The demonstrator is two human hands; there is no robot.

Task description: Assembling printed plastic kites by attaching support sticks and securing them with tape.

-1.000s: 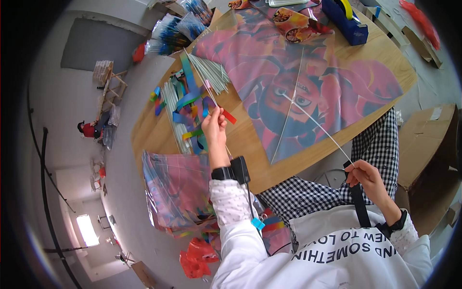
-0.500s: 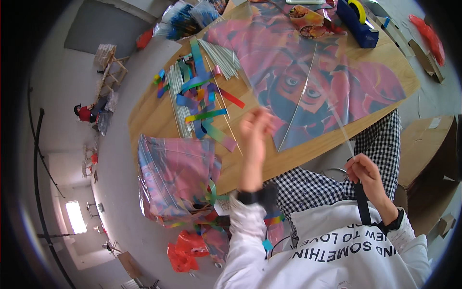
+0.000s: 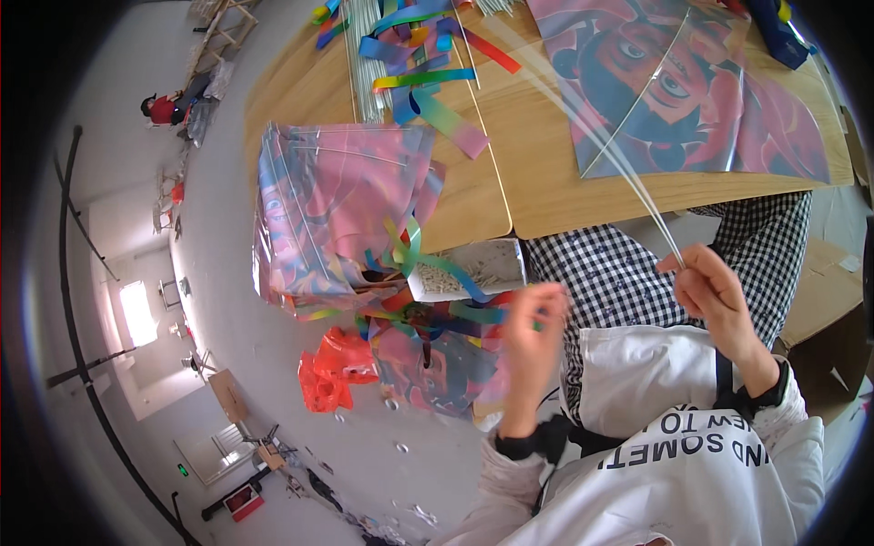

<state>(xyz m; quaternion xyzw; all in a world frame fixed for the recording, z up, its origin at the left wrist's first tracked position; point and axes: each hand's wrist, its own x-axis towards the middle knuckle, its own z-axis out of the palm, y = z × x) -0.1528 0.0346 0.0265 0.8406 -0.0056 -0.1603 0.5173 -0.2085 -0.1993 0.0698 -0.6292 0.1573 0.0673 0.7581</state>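
Observation:
My right hand pinches the near ends of a few thin white rods, held over my lap. Their far ends slant left above the wooden table and fade in blur. My left hand hovers beside the open box, over my left thigh. Its fingers look curled, but motion smears them, so any hold cannot be made out. On the table lies a pink and blue kite printed with a cartoon face, a thin rod across it. A white box of small pale pieces sits below the table's near edge.
Rainbow ribbons and a bundle of white rods lie on the table. Stacked kites overhang its left side. A red plastic bag is on the floor. Far left, a person wears red. A cardboard box stands right.
The view has swung down and left, bringing the box of small pieces into sight. My left hand has come back from the table edge toward my lap. My right hand still holds the rods.

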